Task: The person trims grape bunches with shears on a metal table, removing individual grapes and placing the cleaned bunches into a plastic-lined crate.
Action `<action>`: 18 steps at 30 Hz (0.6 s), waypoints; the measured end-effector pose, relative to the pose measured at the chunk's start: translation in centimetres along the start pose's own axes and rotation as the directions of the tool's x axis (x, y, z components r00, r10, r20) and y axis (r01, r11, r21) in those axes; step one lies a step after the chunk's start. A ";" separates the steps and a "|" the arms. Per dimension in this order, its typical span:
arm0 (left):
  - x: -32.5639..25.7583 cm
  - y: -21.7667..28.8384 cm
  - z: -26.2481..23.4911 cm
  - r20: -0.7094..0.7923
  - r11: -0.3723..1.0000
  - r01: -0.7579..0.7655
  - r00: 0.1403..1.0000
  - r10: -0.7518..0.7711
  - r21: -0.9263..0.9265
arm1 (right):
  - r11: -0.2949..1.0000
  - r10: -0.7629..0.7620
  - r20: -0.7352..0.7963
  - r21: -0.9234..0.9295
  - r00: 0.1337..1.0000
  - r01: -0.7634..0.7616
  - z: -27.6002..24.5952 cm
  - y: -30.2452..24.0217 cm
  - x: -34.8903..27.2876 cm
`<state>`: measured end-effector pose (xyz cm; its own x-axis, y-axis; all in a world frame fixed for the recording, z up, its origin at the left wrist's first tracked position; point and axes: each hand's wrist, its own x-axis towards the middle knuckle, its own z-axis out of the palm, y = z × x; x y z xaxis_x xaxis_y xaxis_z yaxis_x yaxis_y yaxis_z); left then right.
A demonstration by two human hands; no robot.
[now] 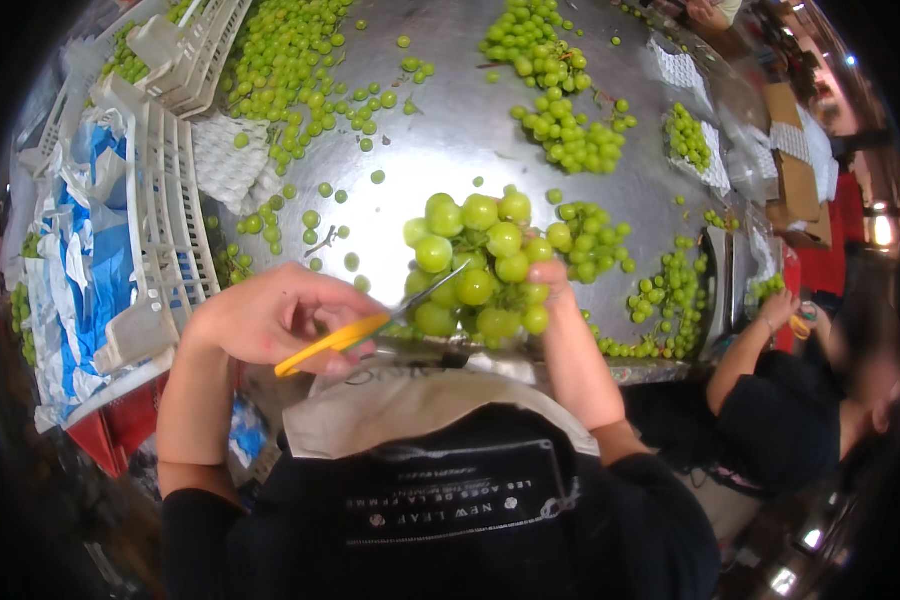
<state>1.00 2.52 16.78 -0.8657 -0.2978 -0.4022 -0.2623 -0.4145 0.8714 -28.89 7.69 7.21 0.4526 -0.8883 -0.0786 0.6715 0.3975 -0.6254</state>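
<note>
My left hand (270, 312) is closed on scissors with yellow handles (332, 344). Their metal blades reach right, in among the berries of a bunch of green grapes (477, 286). The bunch is held up over the near edge of the metal table (420, 125) by my right hand (556, 287), whose thumb or a finger shows at the bunch's right side. The other fingers of that hand are hidden behind the grapes. Loose green grapes (311, 218) lie on the table beyond my left hand.
A heap of grapes (288, 60) covers the far left. White plastic crates (175, 200) stand at the left edge, one with blue lining. More bunches (575, 135) lie at the right, near a foam-netted bunch (687, 138). At right, another person's hand (780, 308) holds yellow-handled scissors.
</note>
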 end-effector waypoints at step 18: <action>0.8 -0.4 -0.8 -0.029 1.000 -0.009 1.000 0.008 -0.022 | 1.000 -0.018 0.061 0.005 0.998 0.018 -0.9 0.9 0.3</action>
<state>0.77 1.76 15.88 -0.8550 -0.3265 -0.4031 -0.2450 -0.4308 0.8686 -28.72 7.51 5.91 0.4754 -0.8795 -0.0195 0.6824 0.3826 -0.6229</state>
